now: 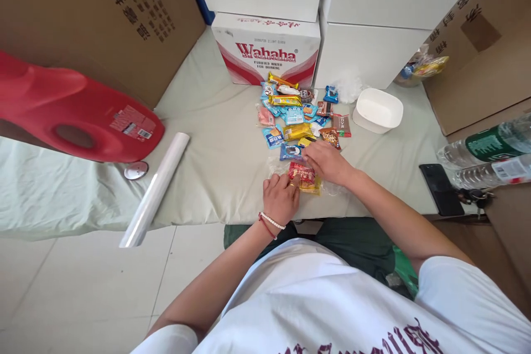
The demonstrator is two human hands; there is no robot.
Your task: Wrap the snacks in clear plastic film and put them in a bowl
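A red snack packet (302, 173) lies over a yellow snack packet (310, 189) on a sheet of clear plastic film (334, 188) near the table's front. My left hand (281, 197), with a ring and bracelets, is curled at the red packet's left side, its finger and thumb on the packet. My right hand (329, 163) comes in from the right, fingers bent together over the packet's upper edge, beside a blue snack packet (291, 151); what its fingertips pinch is hidden. Beyond lies a pile of wrapped snacks (294, 115).
A white bowl (378, 110) stands right of the pile, before white boxes. Behind is a Wahaha carton (267, 52). At left lie a film roll (155, 189) and a red jug (78, 113). At right are a phone (441, 189), keys (475, 197) and plastic bottles (492, 144).
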